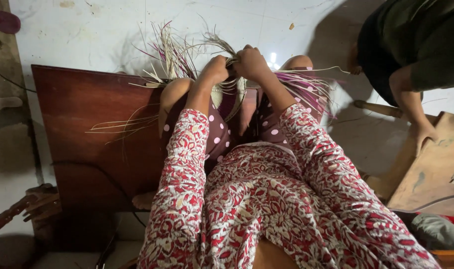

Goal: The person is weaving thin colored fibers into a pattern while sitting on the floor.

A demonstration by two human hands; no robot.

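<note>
Overhead, looking down at a seated person w/ both arms stretched fwd between raised knees. Left hand [216,68] and right hand [250,62] are meeting at the top centre, knuckles nearly touching, both fists curling tight around the rim of a half-woven basket [226,99] made of pale and purple straw. Fingers themselves are hiding under the knuckles, so exact pinch can't be told, but both hands are clamping on the weave.

Basket is sitting between the knees, resting against the lap, its cream woven part showing just below the wrists. Loose straw strands [172,52] are fanning up and out to the left, purple and pale mixed; more purple strands [306,87] are spraying to the right past the right knee. A few long pale strands [119,127] are trailing left over a dark red-brown wooden board [87,129] lying on the white floor [87,35].

Person is wearing red-and-cream floral sleeves [182,169] and maroon trousers w/ pink polka dots [218,134].

Upper right, a second person in dark green [416,40] is bending over, one hand [422,135] pressing on a lighter wooden surface [436,169], well apart from the weaving.
</note>
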